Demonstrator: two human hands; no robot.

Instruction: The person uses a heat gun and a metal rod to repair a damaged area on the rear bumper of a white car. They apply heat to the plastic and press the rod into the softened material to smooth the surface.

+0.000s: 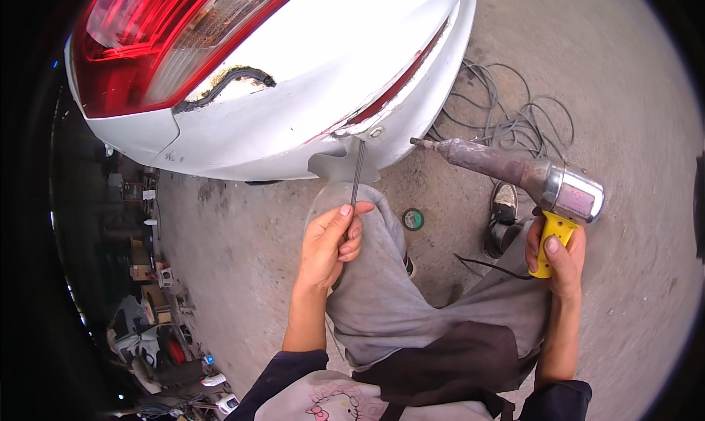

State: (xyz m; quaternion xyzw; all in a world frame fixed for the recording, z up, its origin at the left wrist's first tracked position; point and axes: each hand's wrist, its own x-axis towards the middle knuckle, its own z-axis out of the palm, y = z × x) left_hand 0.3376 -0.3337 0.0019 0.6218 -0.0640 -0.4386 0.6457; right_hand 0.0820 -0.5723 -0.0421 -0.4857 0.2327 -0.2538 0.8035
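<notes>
Left hand pinches a thin grey rod between thumb and fingers; its upper end lies at the damaged lower corner of the white bumper, below the red reflector, contact apparently made but not certain. Right hand grips the yellow-handled heat gun, nozzle pointing toward the bumper, just beside its edge.

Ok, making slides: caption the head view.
Left hand holds a thin rod, right hand a hot-air gun, beside a damaged bumper.
</notes>
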